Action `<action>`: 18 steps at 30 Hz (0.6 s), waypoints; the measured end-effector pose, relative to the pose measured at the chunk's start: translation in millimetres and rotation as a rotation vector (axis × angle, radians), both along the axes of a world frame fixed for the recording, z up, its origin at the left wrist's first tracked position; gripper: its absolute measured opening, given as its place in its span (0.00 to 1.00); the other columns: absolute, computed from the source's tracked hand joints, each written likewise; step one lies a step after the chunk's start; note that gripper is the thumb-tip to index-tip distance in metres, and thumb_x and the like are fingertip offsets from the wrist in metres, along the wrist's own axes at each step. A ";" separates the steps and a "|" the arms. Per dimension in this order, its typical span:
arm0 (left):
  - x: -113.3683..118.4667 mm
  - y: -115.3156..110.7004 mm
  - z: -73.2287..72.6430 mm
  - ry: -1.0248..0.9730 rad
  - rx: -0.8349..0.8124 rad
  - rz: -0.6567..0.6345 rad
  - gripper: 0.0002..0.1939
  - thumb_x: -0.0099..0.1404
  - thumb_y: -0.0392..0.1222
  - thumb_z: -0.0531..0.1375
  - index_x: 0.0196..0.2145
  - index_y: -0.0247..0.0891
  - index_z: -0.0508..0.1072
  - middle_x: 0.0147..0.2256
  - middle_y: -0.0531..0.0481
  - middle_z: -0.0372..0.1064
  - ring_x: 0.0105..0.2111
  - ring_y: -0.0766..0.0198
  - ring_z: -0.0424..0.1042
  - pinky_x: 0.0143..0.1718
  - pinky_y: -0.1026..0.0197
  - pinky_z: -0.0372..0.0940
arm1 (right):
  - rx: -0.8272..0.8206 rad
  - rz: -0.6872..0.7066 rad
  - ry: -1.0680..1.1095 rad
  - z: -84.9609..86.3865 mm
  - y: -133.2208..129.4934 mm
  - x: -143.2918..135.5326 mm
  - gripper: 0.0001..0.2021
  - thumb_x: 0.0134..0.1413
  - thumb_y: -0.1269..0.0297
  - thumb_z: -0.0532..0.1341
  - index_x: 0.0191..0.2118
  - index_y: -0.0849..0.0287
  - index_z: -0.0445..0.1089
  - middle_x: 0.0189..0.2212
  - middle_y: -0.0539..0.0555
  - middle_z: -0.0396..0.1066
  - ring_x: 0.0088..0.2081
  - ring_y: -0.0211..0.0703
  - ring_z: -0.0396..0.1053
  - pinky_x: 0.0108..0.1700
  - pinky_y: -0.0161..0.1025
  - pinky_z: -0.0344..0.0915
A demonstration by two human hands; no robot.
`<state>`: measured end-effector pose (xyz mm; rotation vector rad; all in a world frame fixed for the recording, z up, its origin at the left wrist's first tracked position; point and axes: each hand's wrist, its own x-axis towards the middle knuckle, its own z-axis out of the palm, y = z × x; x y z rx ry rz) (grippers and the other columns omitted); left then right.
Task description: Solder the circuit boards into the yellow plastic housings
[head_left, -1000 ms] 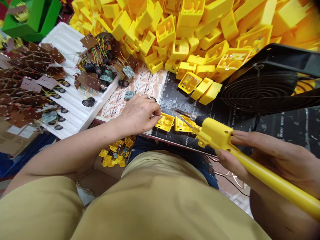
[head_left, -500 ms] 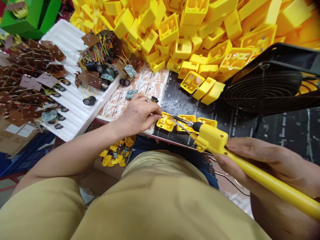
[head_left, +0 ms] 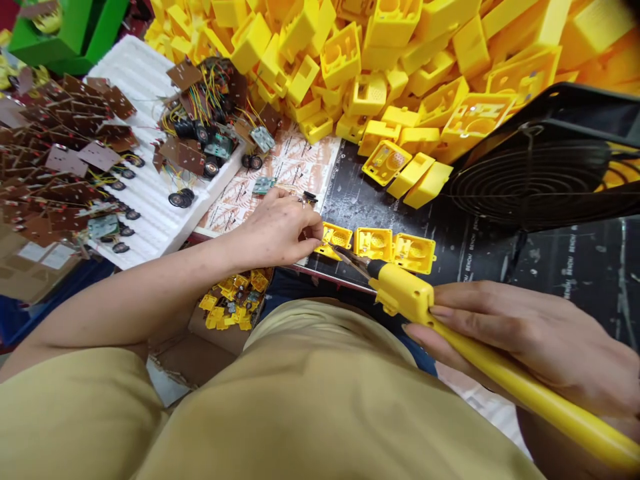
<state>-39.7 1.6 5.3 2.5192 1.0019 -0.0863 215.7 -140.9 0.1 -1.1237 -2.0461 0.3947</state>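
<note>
Gripping the yellow pointed tool: right hand [head_left: 505, 327], fingers wrapped round the shaft of what is probably a soldering iron, the yellow pointed tool [head_left: 404, 288]; held well behind the metal tip, I would judge to keep skin off heat and the view open

Steadying side: left hand [head_left: 277, 227], thumb and forefinger brought together at the left shell; whether they pinch its edge or something finer, I cannot tell from here

Left shell [head_left: 341, 234]: open yellow plastic half-case, hollow side up, on the bench's near edge, the tool's tip at or just over it

Middle shell [head_left: 374, 244] and right shell [head_left: 414, 253]: same pattern, in a row beside it, perhaps lined up for easy reach

Green circuit board [head_left: 263, 186] and black speaker [head_left: 310, 196]: just beyond the left hand, thin wires between them

White foam tray [head_left: 145, 230]: at left, bearing brown circuit boards [head_left: 70, 160] with wired speakers, likely cushioned by the foam

Yellow case heap [head_left: 345, 57]: banked across the back

Black fan [head_left: 540, 180]: at right, angled towards the work, presumably to shift fumes

Black bench sheet [head_left: 480, 263]: printed "BENCH" in repeated white rows

Cardboard carton [head_left: 25, 280]: far left, pale labels, too small to read
</note>
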 end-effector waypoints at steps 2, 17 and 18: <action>0.9 1.1 0.2 0.020 0.002 -0.001 0.07 0.61 0.38 0.59 0.28 0.39 0.77 0.28 0.55 0.77 0.28 0.66 0.68 0.53 0.49 0.55 | 0.062 0.037 -0.012 1.7 3.6 -2.7 0.09 0.57 0.66 0.69 0.39 0.54 0.69 0.29 0.47 0.75 0.31 0.36 0.75 0.36 0.31 0.76; 8.5 3.0 6.9 0.109 0.061 -0.057 0.08 0.60 0.37 0.59 0.27 0.40 0.78 0.25 0.52 0.74 0.32 0.61 0.70 0.51 0.51 0.56 | 0.021 -0.252 -0.204 2.3 -9.1 1.8 0.15 0.61 0.46 0.62 0.48 0.46 0.74 0.33 0.53 0.76 0.34 0.45 0.76 0.35 0.41 0.75; 7.9 3.2 6.9 0.107 0.064 -0.062 0.08 0.60 0.37 0.59 0.27 0.40 0.78 0.25 0.52 0.73 0.31 0.61 0.69 0.50 0.51 0.56 | 0.025 -0.267 -0.205 -0.6 -10.2 5.1 0.16 0.61 0.47 0.62 0.50 0.46 0.73 0.34 0.53 0.76 0.34 0.45 0.75 0.34 0.41 0.75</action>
